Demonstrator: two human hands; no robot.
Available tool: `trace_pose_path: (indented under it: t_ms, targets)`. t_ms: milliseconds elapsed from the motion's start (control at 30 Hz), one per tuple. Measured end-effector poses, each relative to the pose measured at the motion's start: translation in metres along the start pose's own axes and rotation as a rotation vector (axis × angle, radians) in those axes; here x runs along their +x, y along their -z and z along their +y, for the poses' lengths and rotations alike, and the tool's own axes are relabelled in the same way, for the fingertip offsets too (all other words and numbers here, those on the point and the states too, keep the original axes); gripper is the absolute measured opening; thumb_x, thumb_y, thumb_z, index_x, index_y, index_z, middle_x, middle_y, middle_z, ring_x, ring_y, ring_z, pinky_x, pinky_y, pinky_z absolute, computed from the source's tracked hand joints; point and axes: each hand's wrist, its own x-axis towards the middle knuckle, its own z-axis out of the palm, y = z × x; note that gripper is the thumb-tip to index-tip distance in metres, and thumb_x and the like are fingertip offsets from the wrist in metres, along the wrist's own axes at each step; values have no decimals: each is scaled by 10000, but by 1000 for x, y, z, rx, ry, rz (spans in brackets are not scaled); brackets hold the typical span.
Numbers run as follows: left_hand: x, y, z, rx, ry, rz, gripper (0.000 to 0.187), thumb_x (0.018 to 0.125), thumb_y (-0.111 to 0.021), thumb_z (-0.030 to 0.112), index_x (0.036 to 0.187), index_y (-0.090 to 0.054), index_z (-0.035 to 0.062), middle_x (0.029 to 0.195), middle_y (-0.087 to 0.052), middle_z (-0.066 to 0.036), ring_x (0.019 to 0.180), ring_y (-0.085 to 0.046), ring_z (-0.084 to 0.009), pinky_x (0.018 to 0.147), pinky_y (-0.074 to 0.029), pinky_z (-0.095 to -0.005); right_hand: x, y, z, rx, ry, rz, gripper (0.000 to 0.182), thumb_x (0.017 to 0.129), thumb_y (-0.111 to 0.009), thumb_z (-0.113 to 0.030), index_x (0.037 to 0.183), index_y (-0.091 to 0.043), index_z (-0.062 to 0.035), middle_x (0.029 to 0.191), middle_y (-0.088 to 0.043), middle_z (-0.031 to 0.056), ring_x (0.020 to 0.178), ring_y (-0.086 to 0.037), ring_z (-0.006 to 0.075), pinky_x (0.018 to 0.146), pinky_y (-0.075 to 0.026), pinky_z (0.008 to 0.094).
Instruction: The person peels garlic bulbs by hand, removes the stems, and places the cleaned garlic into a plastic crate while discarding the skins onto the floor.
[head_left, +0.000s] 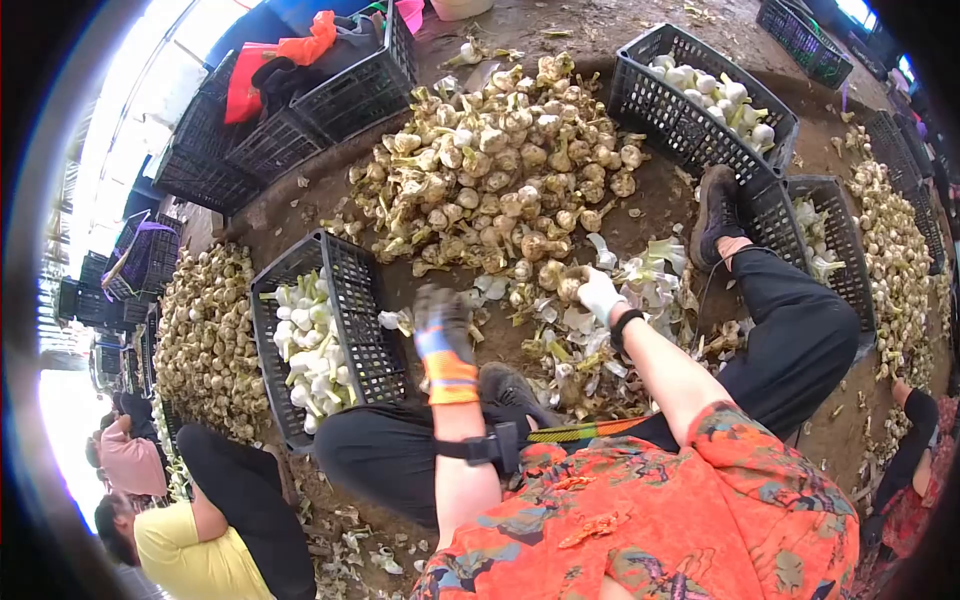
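Left hand: grey, blue and orange glove (pixel 443 325), motion-blurred, above the ground between crate and heap; a pale bulb (pixel 391 320) lies at its fingers, whether pinched cannot be told.
Right hand: white glove (pixel 600 295), fingers closed around a brown-skinned bulb (pixel 571 284), at the heap's near edge.
Central heap: garlic (pixel 500 170), dry-skinned, roots and stems attached, spread broadly on the floor in front of the wearer.
Peelings: papery white and tan skins (pixel 645 275), with cut stems, strewn between the wearer's bent legs (some caught beside the right shoe (pixel 716 215)).
Left crate: black, slotted plastic (pixel 368 310), holding cleaned white bulbs with green-white stems.
Right crates: one black crate (pixel 650 112) beyond the shoe, well stocked with white bulbs; a second (pixel 856 265) beside the right knee, holding more.
Floor: brown, earthen-looking surface (pixel 655 210), scattered with scraps.
Side piles: unpeeled garlic, one at left (pixel 205 335), another at right (pixel 895 265).
Upper left: stacked black crates (pixel 350 98), red bag (pixel 243 90) on top.
Room: bright, washed-out left side; person in yellow (pixel 195 550), person in pink (pixel 133 458), third person (pixel 915 505) at right edge.
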Motion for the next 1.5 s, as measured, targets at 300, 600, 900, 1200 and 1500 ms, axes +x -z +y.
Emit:
trace_pose_path:
  t_ms: [300,600,900,1200,1500]
  targets:
    - [-47,-98,-36,198,-53,-491,628,791,-661,-67,1348,-392,37,1242,-549,-108,1051,-576,-179,911,-489,-295,-102,13,-103,640,368,-422,387,872,-651,-262,1199,-566,-74,1015,-634,-8,916,-580,78,764,-481,250]
    - [-59,-92,-29,473,-332,-516,667,656,-749,-81,1235,-444,44,1187,-544,-75,1067,-555,-200,928,-479,-344,-129,-9,-115,736,476,-255,298,824,-670,-84,1097,-599,14,1010,-662,75,913,-627,157,847,-486,287]
    - [-67,-101,-26,422,-227,-578,655,663,-734,-102,1233,-443,39,1186,-539,-91,1061,-551,-201,928,-476,-341,-158,20,-116,714,460,-383,292,821,-632,-50,1097,-610,44,1044,-663,118,925,-639,183,851,-495,293]
    - [-81,-124,-8,87,202,-538,509,845,-652,74,1287,-401,42,1050,-591,-108,862,-608,-174,659,-531,-272,-142,43,-108,-204,1001,108,308,705,-557,52,1002,-624,7,971,-614,135,869,-598,225,755,-467,302]
    - [-72,-113,-13,326,164,-818,639,741,-711,126,1298,-427,-8,1130,-582,-86,992,-583,-161,845,-493,-284,-88,58,-70,405,611,287,168,782,-564,-20,892,-691,-17,777,-694,52,693,-597,78,613,-476,265]
